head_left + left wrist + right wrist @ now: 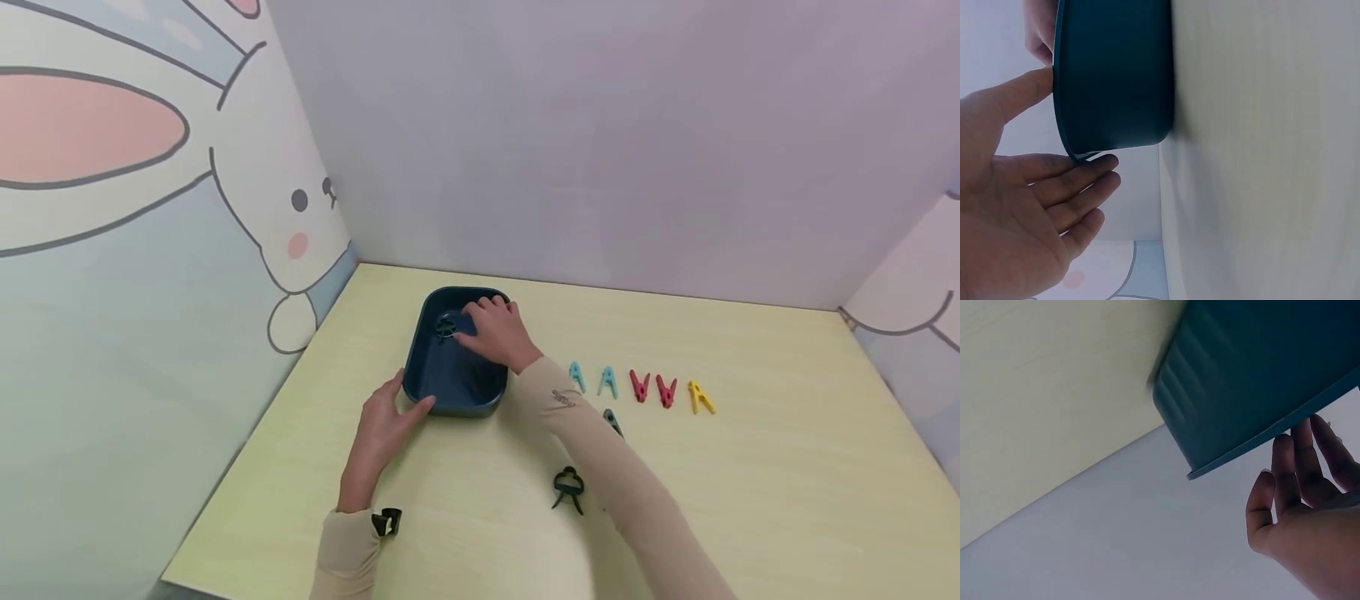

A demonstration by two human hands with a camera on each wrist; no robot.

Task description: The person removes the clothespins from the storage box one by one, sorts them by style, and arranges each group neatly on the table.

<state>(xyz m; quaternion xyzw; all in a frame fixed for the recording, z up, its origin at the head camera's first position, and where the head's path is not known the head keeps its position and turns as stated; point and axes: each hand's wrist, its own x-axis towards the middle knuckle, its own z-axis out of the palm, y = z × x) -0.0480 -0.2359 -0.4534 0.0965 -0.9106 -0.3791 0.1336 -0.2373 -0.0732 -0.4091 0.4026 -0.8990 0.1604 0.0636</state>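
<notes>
A dark teal plastic bin (457, 410) sits upright on the table. Thumb at its near rim and fingers along its left side, my left hand (384, 423) steadies the near-left corner. The left wrist view shows that palm spread, fingers fairly straight against the bin wall (1116, 75). My right hand (498, 332) reaches over the right rim, its loosely bent fingertips right at the edge in the right wrist view; nothing shows in its grasp. On the bin's floor lies a dark green clip (446, 327) with a rounded head, left of the right hand.
Right of the bin runs a row of clothespins: light blue ones (608, 382), red ones (666, 391) and a yellow one (701, 397). A dark green clothespin (612, 421) is partly behind the right sleeve. Nearer lies a dark round-headed clip (568, 487). Walls border the table.
</notes>
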